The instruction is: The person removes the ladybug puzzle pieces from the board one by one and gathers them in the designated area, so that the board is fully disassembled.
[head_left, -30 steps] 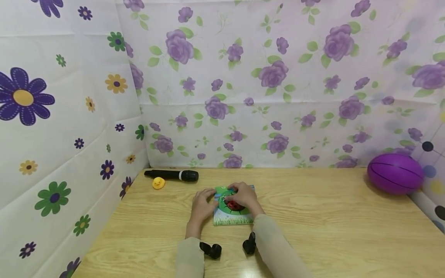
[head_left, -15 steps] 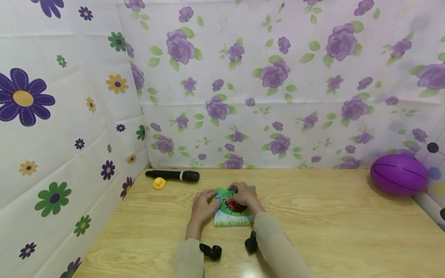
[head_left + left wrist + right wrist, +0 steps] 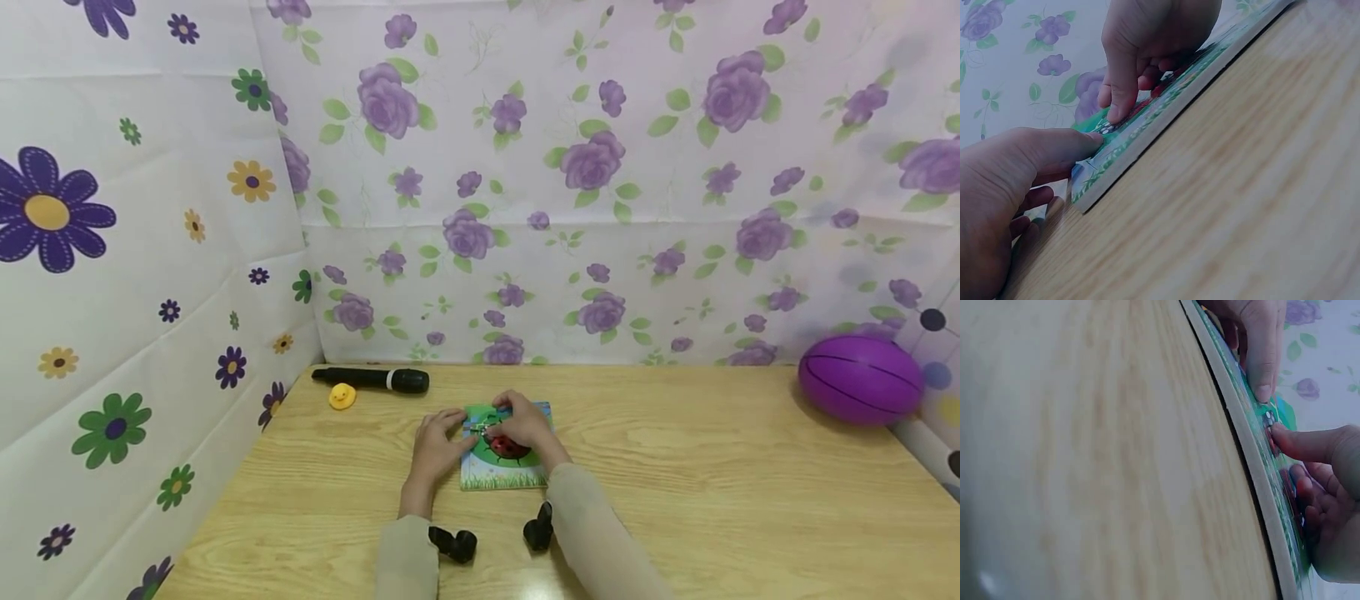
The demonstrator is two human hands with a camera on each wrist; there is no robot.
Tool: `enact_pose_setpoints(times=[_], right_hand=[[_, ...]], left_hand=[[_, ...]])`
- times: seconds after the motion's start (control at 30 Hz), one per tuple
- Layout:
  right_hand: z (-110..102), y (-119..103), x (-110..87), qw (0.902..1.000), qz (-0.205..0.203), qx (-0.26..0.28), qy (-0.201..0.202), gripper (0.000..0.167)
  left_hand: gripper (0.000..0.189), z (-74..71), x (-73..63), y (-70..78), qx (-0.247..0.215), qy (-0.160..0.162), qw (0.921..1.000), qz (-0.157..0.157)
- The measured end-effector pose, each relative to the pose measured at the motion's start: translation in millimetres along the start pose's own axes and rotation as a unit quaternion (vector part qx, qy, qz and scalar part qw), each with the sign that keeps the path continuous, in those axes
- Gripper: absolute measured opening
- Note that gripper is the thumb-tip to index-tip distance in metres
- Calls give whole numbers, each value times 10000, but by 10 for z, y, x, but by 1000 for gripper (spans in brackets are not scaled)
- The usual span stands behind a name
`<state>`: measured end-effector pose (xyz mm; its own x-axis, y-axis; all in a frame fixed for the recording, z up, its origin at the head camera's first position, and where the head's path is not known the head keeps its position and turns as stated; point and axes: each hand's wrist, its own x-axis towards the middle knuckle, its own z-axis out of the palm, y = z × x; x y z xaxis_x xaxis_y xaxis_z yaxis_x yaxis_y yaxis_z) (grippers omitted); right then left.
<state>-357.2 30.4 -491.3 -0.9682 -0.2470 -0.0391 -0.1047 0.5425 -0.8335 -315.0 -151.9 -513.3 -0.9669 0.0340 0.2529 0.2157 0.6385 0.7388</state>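
A thin square picture board (image 3: pixel 504 468) lies flat on the surface (image 3: pixel 675 500), the left hand (image 3: pixel 437 448) resting relaxed fingers at its left edge; the right hand (image 3: pixel 527 425) presses a thumb near the middle, its other fingers bent, whether pinching anything I cannot tell. The work seems well along, perhaps only the covered patch left to settle: red ladybird (image 3: pixel 508 448) on green, grassy near edge. Beyond lie a yellow duck (image 3: pixel 342 397) and black microphone (image 3: pixel 363 378).
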Motion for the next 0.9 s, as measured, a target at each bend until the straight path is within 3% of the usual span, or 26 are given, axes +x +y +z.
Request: enact_pose_setpoints(times=[0.3,0.53,0.7,0.9], right_hand=[[80,72,-1,9964,14,653,532,20],[88,37,-5,9875,-25,1131,1098,18],[-55,39,-6,9802,123,1463,1329,18],[-391,251,-13,9766,244,1383,1627,25]], left_hand=[[49,23,11,-35,-41,-11,9999,91],[50,18,11,-52,-23,-18,10000,13],[49,-2,30,-30,-49,-22,10000,64],[49,-20,11,-21,-132,-62,9999,-84]])
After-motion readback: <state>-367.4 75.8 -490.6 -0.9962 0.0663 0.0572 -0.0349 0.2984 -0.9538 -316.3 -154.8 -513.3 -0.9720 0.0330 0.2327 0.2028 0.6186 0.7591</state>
